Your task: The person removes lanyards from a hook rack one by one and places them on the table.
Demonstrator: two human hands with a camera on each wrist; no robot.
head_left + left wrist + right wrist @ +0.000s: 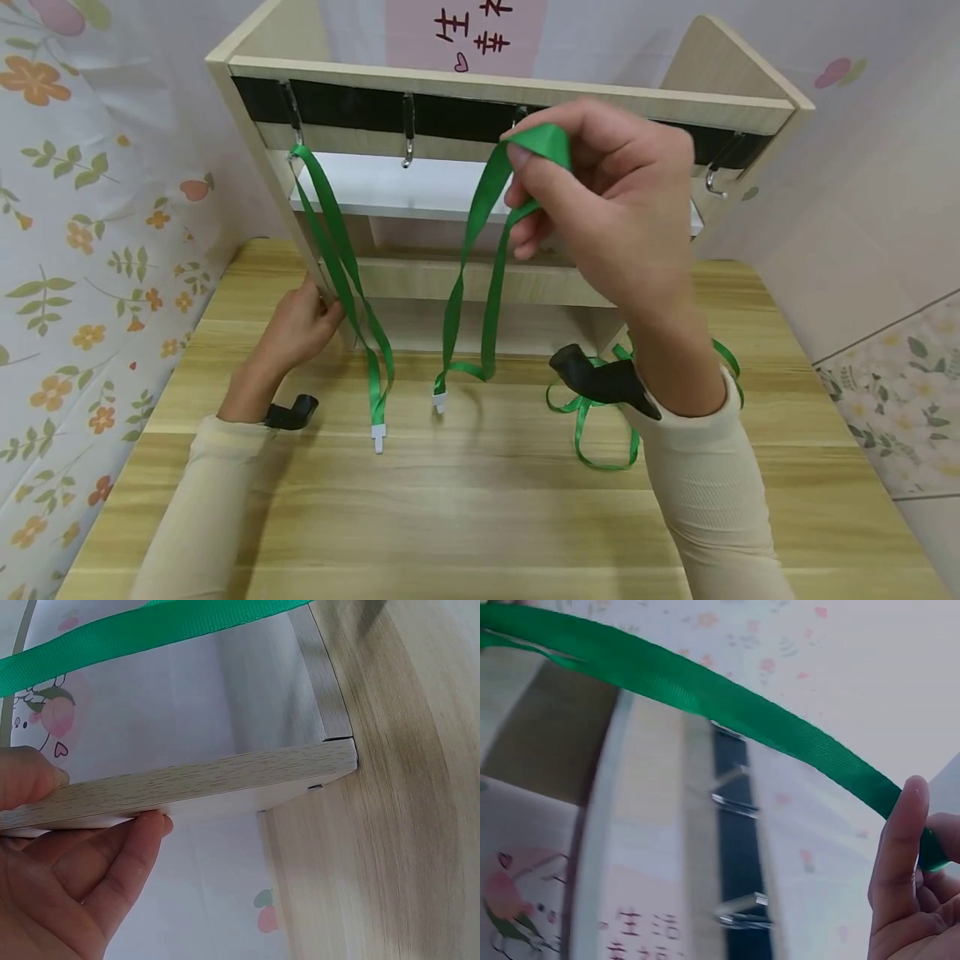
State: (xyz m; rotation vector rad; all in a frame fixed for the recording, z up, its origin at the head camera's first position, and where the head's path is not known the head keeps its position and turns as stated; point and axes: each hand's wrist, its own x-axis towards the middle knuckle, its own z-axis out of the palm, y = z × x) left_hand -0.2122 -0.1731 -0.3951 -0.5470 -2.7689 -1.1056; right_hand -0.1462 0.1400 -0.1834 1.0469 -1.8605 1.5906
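Observation:
My right hand [615, 200] pinches the looped top of a green lanyard [483, 196] between thumb and fingers, in front of a wooden shelf's hook strip. Its two straps hang down to a white clip [439, 402] above the tabletop. In the right wrist view the strap [705, 694] stretches away from my fingers. With thumb and fingers, my left hand [296, 329] grips the shelf's left side panel, its edge [187, 776] showing in the left wrist view. Another green lanyard [335, 225] hangs from the leftmost hook [292, 108], its white clip [378, 437] lowest.
A black strip [337, 104] across the shelf carries several metal hooks; one is partly behind my right hand. More green lanyards [607, 465] lie on the wooden tabletop [480, 517] at the right, partly under my right forearm. Flowered cloth [82, 250] hangs at the left.

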